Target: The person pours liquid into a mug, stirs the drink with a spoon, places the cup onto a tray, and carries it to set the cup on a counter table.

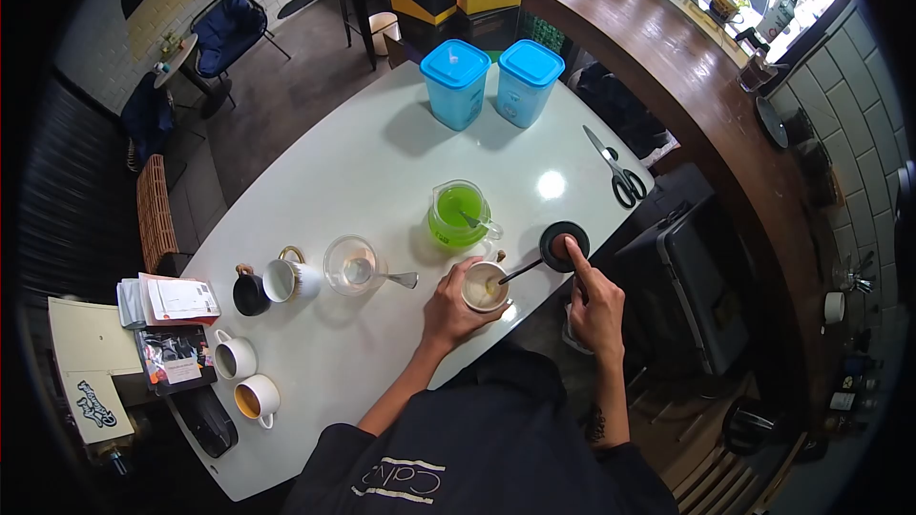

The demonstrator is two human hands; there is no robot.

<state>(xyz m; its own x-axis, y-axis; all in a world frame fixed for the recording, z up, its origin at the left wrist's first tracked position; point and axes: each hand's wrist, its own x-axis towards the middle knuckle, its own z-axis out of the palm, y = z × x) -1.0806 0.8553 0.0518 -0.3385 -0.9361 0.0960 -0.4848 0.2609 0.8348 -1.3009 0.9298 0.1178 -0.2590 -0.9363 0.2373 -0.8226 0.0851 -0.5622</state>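
My left hand [456, 310] is wrapped around a small white cup [485, 287], which holds something pale. A round black kettle [551, 253] is at the table's edge, its thin dark spout reaching over the cup. My right hand [598, 308] holds this kettle from the right, index finger stretched onto its brown-centred lid, the other fingers curled. Just beyond the cup stands a glass jug [460, 215] of green liquid with a spoon in it. To the left is a clear glass bowl [351, 265] with a spoon [401, 278] beside it.
Two blue-lidded containers [454, 86] [525, 84] stand at the far end, scissors [618, 172] at the right edge. On the left are a white mug [283, 280], a black cup [251, 294], two more mugs [235, 358] [256, 401] and papers [181, 298].
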